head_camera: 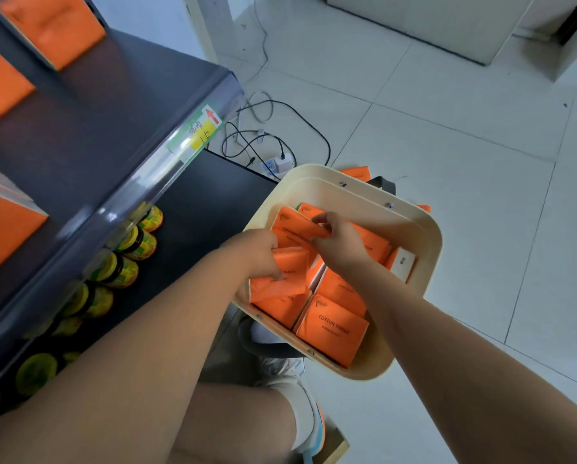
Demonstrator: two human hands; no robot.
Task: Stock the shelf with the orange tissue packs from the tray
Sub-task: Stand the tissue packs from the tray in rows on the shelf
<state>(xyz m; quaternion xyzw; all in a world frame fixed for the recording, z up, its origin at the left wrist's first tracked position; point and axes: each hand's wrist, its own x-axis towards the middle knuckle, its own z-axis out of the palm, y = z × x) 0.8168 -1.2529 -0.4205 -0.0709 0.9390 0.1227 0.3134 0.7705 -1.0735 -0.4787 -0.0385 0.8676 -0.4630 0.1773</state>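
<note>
A cream tray (pixel 424 249) stands on the floor to the right of the shelf, with several orange tissue packs (pixel 332 328) inside. My left hand (pixel 258 252) reaches into its left side and grips an orange pack (pixel 285 261) there. My right hand (pixel 339 237) pinches the edge of another orange pack (pixel 297 229) tilted up at the tray's far side. The dark grey shelf (pixel 113 105) on the left holds several orange packs (pixel 54 26), blurred in this view.
Yellow-lidded jars (pixel 126 269) line the lower shelf board. A power strip with black and white cables (pixel 280 162) lies on the tiled floor behind the tray. My knee and a shoe (pixel 309 416) are below the tray. More orange packs (pixel 355 174) show under the tray.
</note>
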